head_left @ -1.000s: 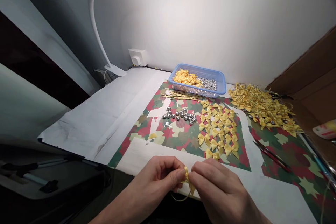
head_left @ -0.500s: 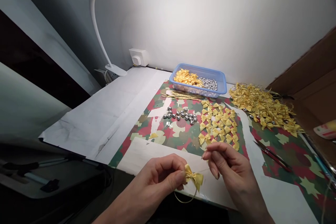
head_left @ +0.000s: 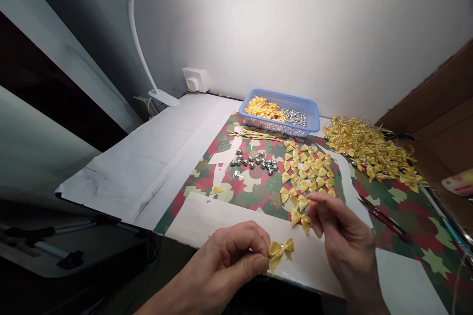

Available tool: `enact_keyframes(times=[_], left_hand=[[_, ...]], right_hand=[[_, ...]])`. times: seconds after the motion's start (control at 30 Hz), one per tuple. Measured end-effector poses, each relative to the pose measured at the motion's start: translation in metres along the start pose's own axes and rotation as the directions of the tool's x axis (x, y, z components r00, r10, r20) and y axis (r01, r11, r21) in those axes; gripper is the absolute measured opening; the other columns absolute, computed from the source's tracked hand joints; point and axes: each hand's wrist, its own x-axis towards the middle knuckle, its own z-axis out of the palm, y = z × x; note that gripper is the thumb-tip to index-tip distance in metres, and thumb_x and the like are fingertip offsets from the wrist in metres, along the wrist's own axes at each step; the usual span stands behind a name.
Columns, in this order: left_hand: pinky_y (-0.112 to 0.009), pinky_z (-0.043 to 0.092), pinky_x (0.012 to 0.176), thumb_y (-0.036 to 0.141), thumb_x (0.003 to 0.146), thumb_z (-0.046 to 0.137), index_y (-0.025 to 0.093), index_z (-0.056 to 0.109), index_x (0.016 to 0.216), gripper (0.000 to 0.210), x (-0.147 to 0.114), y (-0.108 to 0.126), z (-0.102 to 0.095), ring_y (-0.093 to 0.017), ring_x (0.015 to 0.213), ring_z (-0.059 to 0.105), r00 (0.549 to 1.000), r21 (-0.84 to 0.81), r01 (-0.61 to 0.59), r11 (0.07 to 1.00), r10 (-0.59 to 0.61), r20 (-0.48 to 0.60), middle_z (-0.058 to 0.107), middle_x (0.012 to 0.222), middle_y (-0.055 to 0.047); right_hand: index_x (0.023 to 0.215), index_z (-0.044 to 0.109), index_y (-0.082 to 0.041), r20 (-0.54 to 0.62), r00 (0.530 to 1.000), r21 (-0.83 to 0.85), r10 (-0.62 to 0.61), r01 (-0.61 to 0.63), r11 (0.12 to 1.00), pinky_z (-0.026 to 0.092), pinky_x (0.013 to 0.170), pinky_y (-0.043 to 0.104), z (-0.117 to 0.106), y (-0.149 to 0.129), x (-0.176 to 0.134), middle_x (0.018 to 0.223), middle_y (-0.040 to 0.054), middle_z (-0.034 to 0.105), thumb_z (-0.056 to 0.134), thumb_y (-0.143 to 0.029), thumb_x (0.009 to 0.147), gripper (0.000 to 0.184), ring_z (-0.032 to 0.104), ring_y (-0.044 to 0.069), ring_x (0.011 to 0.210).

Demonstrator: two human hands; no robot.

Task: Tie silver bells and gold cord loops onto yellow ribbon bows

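Observation:
My left hand (head_left: 236,253) is closed, thumb and forefinger pinching one side of a yellow ribbon bow (head_left: 281,251) above the table's front edge. The bow's loops spread out to the right of the fingertips. To the right is my right hand (head_left: 343,231), its fingers curled together; whether a thread or anything else is between them cannot be made out. Its fingertips are beside another yellow bow (head_left: 300,219), apparently lying on the white paper. Rows of similar bows (head_left: 308,172) lie just beyond, partly covered by the hand.
Silver bells (head_left: 260,161) lie loose on the camouflage-patterned sheet (head_left: 251,189), near gold cords (head_left: 258,133). A blue basket (head_left: 314,125) holds more bows and bells. At right are a heap of corded bows (head_left: 365,147) and a dark pointed tool (head_left: 384,217). A lamp (head_left: 136,34) stands left.
My right hand has moved a little right and its fingers have drawn closer together. The bow in my left hand has shifted right and turned, and its cord loop no longer shows.

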Motion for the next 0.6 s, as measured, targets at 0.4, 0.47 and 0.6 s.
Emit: enact_keyframes(times=[0.4,0.47,0.6], left_hand=[[-0.026,0.055,0.083,0.043,0.086,0.078,0.016,0.076,0.095,0.028,-0.002,0.004,0.004,-0.018,0.092,0.066,0.971,-0.531,0.181,0.828,-0.236,-0.037,0.075,0.094,-0.005],[-0.024,0.057,0.081,0.037,0.087,0.079,0.013,0.078,0.092,0.025,-0.003,0.008,0.006,-0.017,0.088,0.067,0.966,-0.571,0.177,0.802,-0.252,-0.054,0.076,0.091,-0.006],[-0.021,0.059,0.078,0.031,0.089,0.077,0.012,0.078,0.092,0.019,-0.004,0.015,0.008,-0.014,0.082,0.068,0.964,-0.612,0.176,0.771,-0.262,-0.053,0.077,0.088,-0.006]], right_hand=[[0.105,0.062,-0.032,0.112,0.994,-0.037,0.008,-0.004,0.999,0.046,0.057,0.019,0.006,-0.024,-0.009,0.073,-0.0051,0.060,0.048,-0.020,0.105,0.018,0.052,0.008,0.055],[0.100,0.065,-0.029,0.212,0.977,-0.153,-0.034,0.067,0.986,0.047,0.062,0.020,0.004,-0.030,-0.013,0.077,-0.0029,0.059,0.048,-0.017,0.103,0.021,0.056,0.010,0.065],[0.115,0.062,-0.029,0.290,0.951,-0.219,-0.105,0.173,0.960,0.053,0.069,0.022,0.001,-0.039,-0.021,0.099,0.0013,0.066,0.058,-0.015,0.095,0.024,0.061,0.013,0.077]])
